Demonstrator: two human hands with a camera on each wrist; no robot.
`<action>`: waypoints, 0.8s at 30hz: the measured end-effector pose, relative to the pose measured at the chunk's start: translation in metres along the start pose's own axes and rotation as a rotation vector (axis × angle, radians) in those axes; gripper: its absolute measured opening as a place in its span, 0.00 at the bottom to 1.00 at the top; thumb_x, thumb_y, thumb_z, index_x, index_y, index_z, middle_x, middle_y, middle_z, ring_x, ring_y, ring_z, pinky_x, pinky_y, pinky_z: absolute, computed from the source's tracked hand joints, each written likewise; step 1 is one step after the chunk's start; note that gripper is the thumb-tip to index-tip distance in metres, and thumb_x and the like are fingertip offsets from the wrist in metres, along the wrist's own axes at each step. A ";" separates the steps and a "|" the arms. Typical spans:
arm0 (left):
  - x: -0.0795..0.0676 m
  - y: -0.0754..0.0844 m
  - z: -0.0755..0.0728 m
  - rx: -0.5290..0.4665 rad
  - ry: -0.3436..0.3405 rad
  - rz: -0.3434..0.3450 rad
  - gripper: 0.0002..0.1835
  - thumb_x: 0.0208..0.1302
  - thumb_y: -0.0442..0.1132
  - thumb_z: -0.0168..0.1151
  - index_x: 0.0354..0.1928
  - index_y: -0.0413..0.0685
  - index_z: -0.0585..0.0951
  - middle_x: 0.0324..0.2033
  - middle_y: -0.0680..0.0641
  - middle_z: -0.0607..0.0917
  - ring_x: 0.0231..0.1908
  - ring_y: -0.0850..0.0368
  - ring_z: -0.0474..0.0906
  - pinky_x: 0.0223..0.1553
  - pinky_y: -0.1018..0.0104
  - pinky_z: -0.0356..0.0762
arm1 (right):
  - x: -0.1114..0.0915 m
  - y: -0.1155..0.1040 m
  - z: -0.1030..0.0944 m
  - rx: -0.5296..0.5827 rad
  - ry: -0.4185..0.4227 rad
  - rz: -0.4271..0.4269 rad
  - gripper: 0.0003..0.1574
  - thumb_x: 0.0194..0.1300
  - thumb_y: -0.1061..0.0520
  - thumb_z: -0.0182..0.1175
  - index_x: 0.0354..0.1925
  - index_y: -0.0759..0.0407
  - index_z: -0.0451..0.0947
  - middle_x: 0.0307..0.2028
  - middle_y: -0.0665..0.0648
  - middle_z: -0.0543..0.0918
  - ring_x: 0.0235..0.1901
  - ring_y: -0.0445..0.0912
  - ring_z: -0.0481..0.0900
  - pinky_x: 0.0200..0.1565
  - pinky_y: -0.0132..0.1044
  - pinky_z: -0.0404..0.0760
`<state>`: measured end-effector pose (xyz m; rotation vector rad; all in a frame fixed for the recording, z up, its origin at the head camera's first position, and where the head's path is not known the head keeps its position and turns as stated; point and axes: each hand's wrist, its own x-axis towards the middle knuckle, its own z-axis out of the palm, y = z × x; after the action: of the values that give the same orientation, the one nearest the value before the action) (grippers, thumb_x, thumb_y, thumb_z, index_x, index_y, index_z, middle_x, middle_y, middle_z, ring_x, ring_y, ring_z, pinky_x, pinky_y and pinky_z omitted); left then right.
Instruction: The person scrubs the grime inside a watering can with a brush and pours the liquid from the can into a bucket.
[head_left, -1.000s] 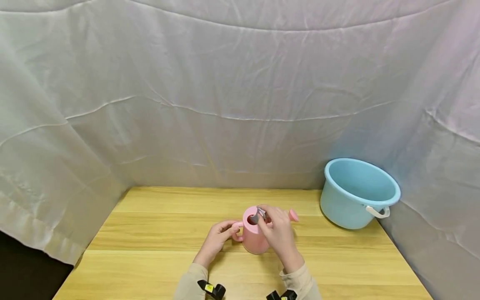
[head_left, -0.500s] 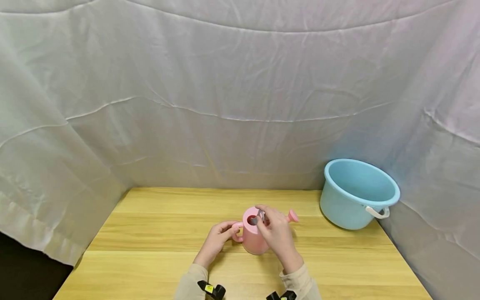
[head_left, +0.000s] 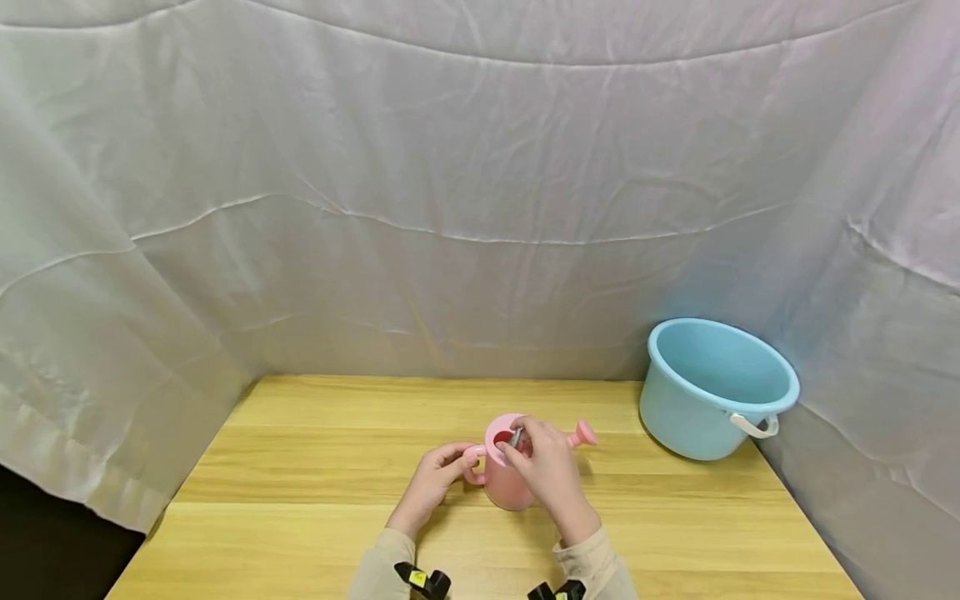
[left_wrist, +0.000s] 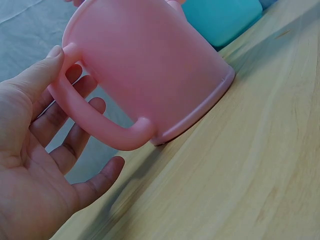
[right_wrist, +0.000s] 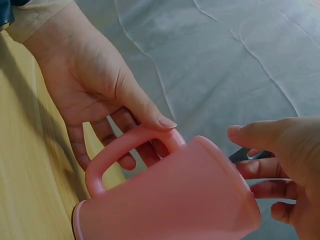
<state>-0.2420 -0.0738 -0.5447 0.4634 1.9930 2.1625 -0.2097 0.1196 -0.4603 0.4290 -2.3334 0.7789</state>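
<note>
A pink watering can (head_left: 508, 490) stands upright on the wooden table, its round opening facing up and its spout pointing right. My left hand (head_left: 433, 482) pinches the top of the can's handle (left_wrist: 92, 117), thumb on the near side and fingers behind. Over the opening, my right hand (head_left: 553, 468) holds a small grey object with a loop (head_left: 515, 437) between thumb and fingers. Its lower end is hidden in the can. In the right wrist view, the dark loop (right_wrist: 245, 155) shows at the can's rim beside the fingers; its exact kind I cannot tell.
At the back right corner of the table (head_left: 300, 467) stands a light blue bucket (head_left: 690, 429) with a white handle (head_left: 756, 426). A grey curtain (head_left: 450, 292) hangs behind the table and along both sides.
My right hand has shifted slightly left and lower over the can's opening. The grey object has turned and shows less of itself. My left hand stays on the handle.
</note>
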 end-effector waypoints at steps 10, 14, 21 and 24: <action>0.000 0.002 0.000 0.001 0.006 -0.020 0.18 0.69 0.45 0.59 0.54 0.41 0.81 0.35 0.24 0.80 0.40 0.37 0.85 0.53 0.58 0.81 | 0.000 0.000 -0.001 -0.049 0.000 0.083 0.16 0.50 0.50 0.75 0.29 0.55 0.79 0.19 0.47 0.73 0.29 0.41 0.67 0.30 0.31 0.62; -0.001 0.002 0.000 0.007 0.007 -0.024 0.18 0.69 0.46 0.59 0.53 0.42 0.81 0.35 0.24 0.80 0.40 0.38 0.85 0.53 0.59 0.80 | 0.001 0.000 0.000 -0.067 0.003 0.066 0.16 0.49 0.49 0.75 0.27 0.53 0.78 0.18 0.46 0.72 0.27 0.40 0.65 0.30 0.30 0.61; 0.000 0.001 0.000 0.019 0.015 -0.032 0.18 0.68 0.46 0.60 0.53 0.43 0.82 0.34 0.25 0.80 0.40 0.41 0.85 0.54 0.60 0.80 | 0.005 -0.001 -0.001 -0.066 0.003 0.039 0.18 0.50 0.47 0.75 0.25 0.52 0.75 0.16 0.45 0.70 0.26 0.40 0.63 0.30 0.30 0.60; 0.000 0.001 0.000 0.025 0.018 -0.038 0.18 0.68 0.47 0.60 0.53 0.43 0.82 0.33 0.26 0.81 0.41 0.44 0.85 0.54 0.61 0.79 | 0.009 -0.002 -0.002 -0.057 0.042 -0.015 0.19 0.49 0.48 0.75 0.25 0.54 0.75 0.16 0.48 0.72 0.27 0.40 0.64 0.30 0.31 0.61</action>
<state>-0.2418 -0.0739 -0.5434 0.4078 2.0229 2.1290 -0.2143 0.1191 -0.4525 0.4007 -2.3044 0.7064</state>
